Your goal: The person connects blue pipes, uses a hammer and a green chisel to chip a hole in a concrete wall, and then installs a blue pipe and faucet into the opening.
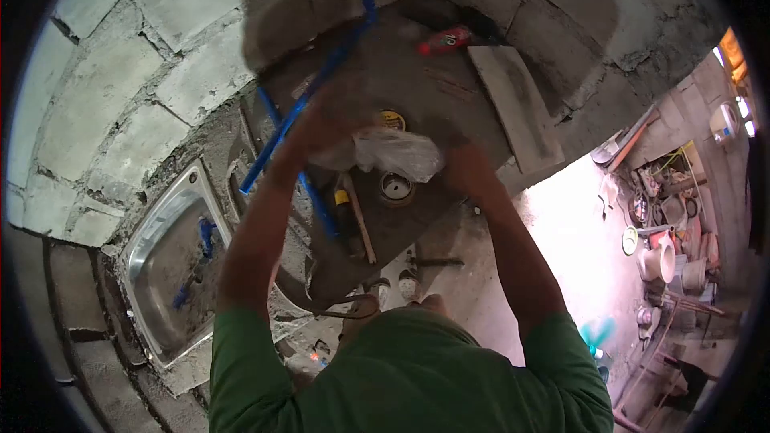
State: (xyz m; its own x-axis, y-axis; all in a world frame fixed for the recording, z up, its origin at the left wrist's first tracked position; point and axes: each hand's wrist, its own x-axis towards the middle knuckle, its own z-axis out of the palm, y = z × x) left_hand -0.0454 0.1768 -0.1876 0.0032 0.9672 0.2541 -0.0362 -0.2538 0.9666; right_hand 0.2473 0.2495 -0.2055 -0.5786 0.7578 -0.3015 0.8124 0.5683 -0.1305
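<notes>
A crumpled clear plastic bag (399, 152) stretches between my two hands above the dark work surface. My left hand (333, 127), smeared by motion, is closed at the bag's left side. At its right end, my right hand (465, 162) is closed on the plastic; shadow hides the fingertips. Just behind the bag shows a round yellow-topped tin (392, 120). In front of it stands an open round can (396, 188) with a pale inside. A hammer with a wooden handle (359, 220) lies nearer to me, beside a dark bottle with a yellow label (342, 198).
Blue pipes (277, 140) lie across the surface at left. A red bottle (446, 40) and a flat board (517, 108) are toward the back right. A metal sink (172, 273) with blue fittings sits at left. Block walls (192, 72) enclose the back; clutter (666, 248) lines the far right.
</notes>
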